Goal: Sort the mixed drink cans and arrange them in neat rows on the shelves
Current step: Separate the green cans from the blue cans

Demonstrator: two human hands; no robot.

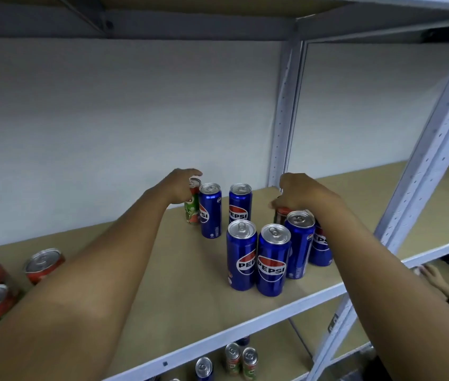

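Observation:
Several blue Pepsi cans stand upright in a loose cluster on the brown shelf board. My left hand grips a red and green can at the back, just left of a blue can. My right hand grips the top of a dark red can, mostly hidden behind the blue cans at the right of the cluster. Three red-topped cans stand at the shelf's left end.
A white metal upright rises at the right, with another shelf bay beyond it. The shelf below holds several more cans. Another person's hand rests at the shelf edge on the far right. A white wall stands close behind the cans.

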